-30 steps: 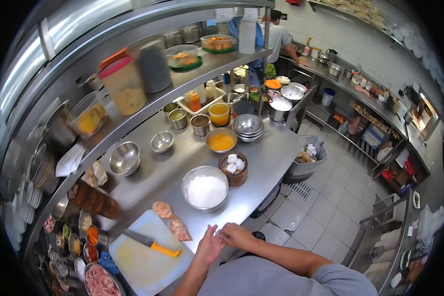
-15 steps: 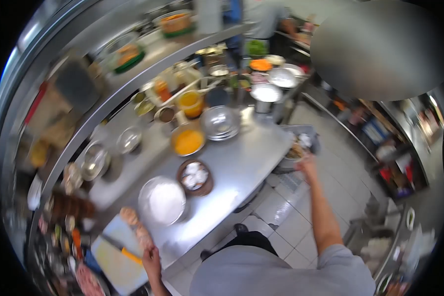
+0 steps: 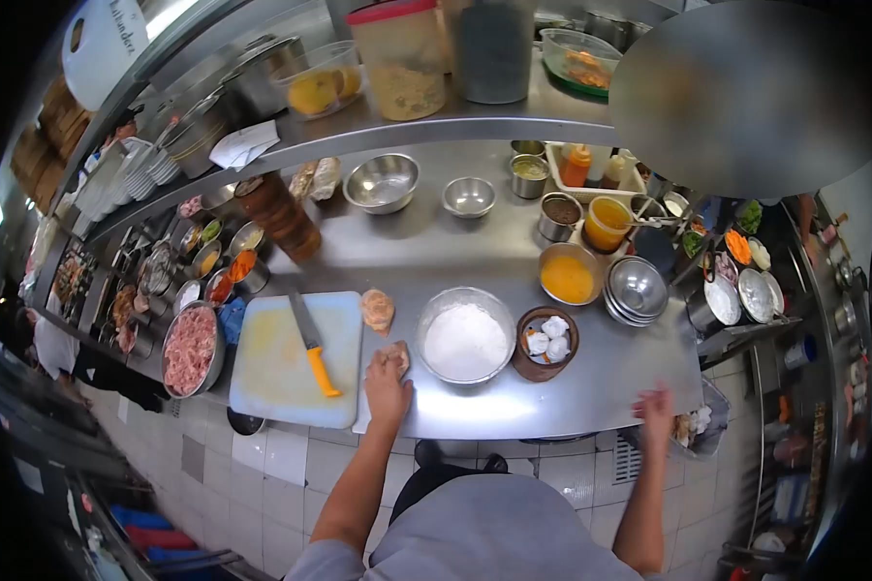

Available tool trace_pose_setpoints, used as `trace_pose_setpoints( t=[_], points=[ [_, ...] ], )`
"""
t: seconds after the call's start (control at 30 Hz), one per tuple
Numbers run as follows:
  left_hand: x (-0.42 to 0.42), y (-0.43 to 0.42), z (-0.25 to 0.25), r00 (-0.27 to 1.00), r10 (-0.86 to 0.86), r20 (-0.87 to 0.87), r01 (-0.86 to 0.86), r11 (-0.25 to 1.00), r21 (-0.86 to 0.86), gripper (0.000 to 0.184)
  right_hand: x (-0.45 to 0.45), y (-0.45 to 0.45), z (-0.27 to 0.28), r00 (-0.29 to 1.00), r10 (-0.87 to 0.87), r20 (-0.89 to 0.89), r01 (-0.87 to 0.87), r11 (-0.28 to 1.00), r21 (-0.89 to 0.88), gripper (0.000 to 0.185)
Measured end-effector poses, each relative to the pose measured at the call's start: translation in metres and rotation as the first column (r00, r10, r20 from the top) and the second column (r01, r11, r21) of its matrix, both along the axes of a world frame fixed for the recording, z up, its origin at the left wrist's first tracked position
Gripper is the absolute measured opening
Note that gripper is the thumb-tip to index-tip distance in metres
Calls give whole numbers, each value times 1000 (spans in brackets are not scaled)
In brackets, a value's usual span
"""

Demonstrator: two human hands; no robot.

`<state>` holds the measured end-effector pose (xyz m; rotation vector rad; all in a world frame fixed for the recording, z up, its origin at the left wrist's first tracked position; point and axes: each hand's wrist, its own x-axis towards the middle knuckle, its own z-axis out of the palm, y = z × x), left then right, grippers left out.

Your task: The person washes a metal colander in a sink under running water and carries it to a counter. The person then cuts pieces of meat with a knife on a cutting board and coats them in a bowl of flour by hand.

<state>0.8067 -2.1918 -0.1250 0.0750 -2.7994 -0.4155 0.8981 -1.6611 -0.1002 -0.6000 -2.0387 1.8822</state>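
My left hand point(image 3: 388, 384) rests at the table's front, its fingers closed over a piece of raw meat point(image 3: 403, 354). Another pale pink piece of meat point(image 3: 377, 312) lies just behind it. To their left, a knife point(image 3: 316, 354) with a yellow handle lies on a white cutting board point(image 3: 252, 387). A metal bowl of white powder point(image 3: 465, 339) stands right of my left hand, beside a brown bowl point(image 3: 524, 365) holding white eggshells. My right hand point(image 3: 655, 407), somewhat blurred, hovers at the table's right front edge with fingers apart and nothing visible in them.
A bowl of ground meat point(image 3: 192, 353) stands left of the board. Behind are a bowl of yellow liquid point(image 3: 568, 279), stacked metal bowls point(image 3: 637, 288) and a wooden pepper mill point(image 3: 279, 218). A grey bin point(image 3: 712, 426) sits below the right edge. A shelf point(image 3: 436, 136) crosses above.
The view has swung left. My right hand has left the bin and come back toward the table edge. My left hand stays by the meat pieces.
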Motion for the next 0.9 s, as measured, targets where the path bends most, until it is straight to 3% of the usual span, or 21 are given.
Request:
trace_pose_setpoints(
  t=[0.03, 0.07, 0.1, 0.17, 0.23, 0.33, 0.37, 0.4, 0.43, 0.5, 0.57, 0.6, 0.67, 0.7, 0.77, 0.83, 0.9],
  points=[
    [-3, 5, 3, 1000, -26, 5, 26, 999, 30, 86, -3, -37, 13, 997, 51, 50, -47, 996, -76, 49],
    [-10, 6, 5, 999, 4, -36, -2, 998, 69, 79, -5, -60, 12, 979, 202, 16, -201, 978, -57, 48],
    [-17, 6, 10, 998, -38, -42, 41, 996, 79, 79, -10, -83, 16, 959, 283, 14, -284, 957, 62, 47],
    [-29, 6, 15, 999, 30, 15, -31, 995, 93, 69, -30, -116, 31, 956, 282, -78, -239, 907, 347, 46],
    [-39, -2, 8, 994, -38, 106, 30, 996, 81, 63, -64, -114, 24, 954, 224, -202, -119, 895, 430, 40],
    [-42, -6, 1, 986, -55, 158, 42, 996, 79, 58, -111, -92, 4, 990, 110, -90, -70, 927, 368, 34],
    [-44, -11, 3, 986, -54, 158, 43, 997, 69, 58, -123, -90, 10, 987, 148, 58, -158, 960, 233, 33],
    [-47, -14, 3, 987, -55, 153, 28, 985, 169, 54, -130, -93, 13, 957, 211, 197, -231, 970, 83, 32],
    [-48, -16, 2, 988, -54, 148, 12, 962, 272, 50, -131, -98, 14, 956, 221, 194, -239, 968, 78, 32],
    [-49, -23, -8, 991, -20, 131, -24, 947, 320, 43, -137, -102, 24, 902, 317, 292, -321, 947, -36, 33],
    [-45, -35, -18, 983, -42, 176, -109, 640, 760, 41, -135, -107, 34, 908, 303, 290, -312, 950, -18, 34],
    [-39, -39, -17, 986, -20, 168, -117, 636, 763, 41, -134, -112, 39, 915, 279, 293, -290, 957, -6, 35],
    [-29, -44, -13, 947, -53, 316, -303, 168, 938, 41, -135, -124, 50, 919, 271, 286, -307, 948, 89, 36],
    [-26, -46, -6, 949, -41, 312, -302, 162, 939, 41, -136, -126, 53, 929, 237, 284, -294, 939, 179, 38],
    [-15, -50, 12, 919, -110, 378, -388, -81, 918, 43, -145, -120, 39, 921, 246, 301, -329, 905, 268, 37],
    [-12, -55, 30, 907, -146, 396, -413, -117, 903, 42, -149, -114, 31, 925, 200, 323, -318, 872, 373, 37],
    [-12, -62, 43, 924, -226, 308, -355, -211, 911, 39, -145, -114, 37, 929, 180, 324, -291, 896, 337, 37]
  ],
)
